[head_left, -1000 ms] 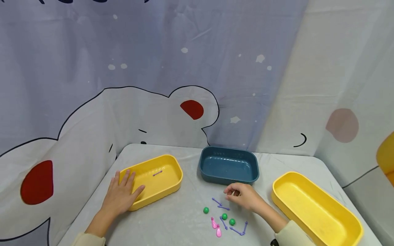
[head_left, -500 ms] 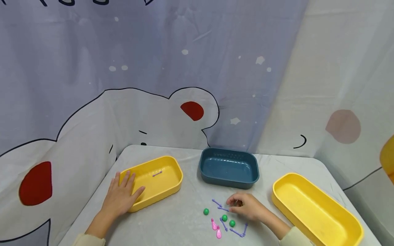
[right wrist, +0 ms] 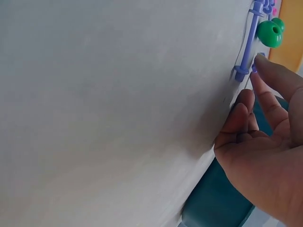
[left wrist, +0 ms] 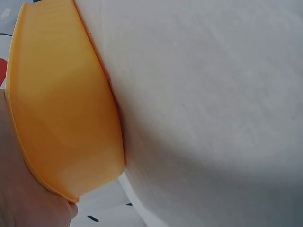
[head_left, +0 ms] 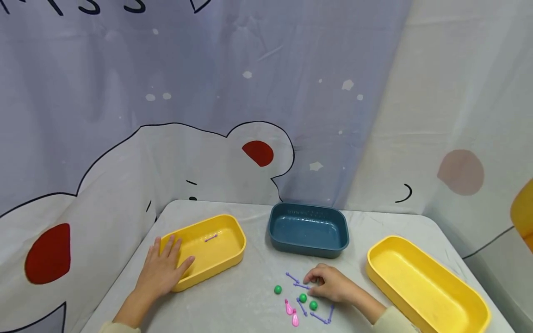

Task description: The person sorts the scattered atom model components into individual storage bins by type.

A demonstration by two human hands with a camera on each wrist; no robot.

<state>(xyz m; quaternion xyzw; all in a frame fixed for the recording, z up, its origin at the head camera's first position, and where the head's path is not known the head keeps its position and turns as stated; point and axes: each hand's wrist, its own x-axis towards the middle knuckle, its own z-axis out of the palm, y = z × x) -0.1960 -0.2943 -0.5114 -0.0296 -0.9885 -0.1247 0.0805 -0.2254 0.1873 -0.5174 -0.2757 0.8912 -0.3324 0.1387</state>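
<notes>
My left hand (head_left: 159, 272) rests with spread fingers over the near left rim of a yellow tray (head_left: 235, 252); the thumb lies at its front edge. A small purple stick (head_left: 211, 237) with knobbed ends lies inside that tray. In the left wrist view, part of the hand (left wrist: 28, 189) lies along the tray's side wall (left wrist: 66, 104). My right hand (head_left: 331, 283) is low over the table, thumb and index finger around the right end of another purple stick (head_left: 300, 286). The right wrist view shows their tips (right wrist: 261, 60) close about a bit of purple; the other fingers are curled.
More purple sticks (head_left: 319, 317), green beads (head_left: 313, 305) and pink drop-shaped pieces (head_left: 295, 318) lie scattered left of and below the right hand. A dark teal tray (head_left: 308, 249) stands behind it. Another yellow tray (head_left: 429, 282) stands at the right.
The right hand has come down from near the teal tray toward the purple sticks, its thumb and index finger now at one stick's end. The left hand stays on the tray.
</notes>
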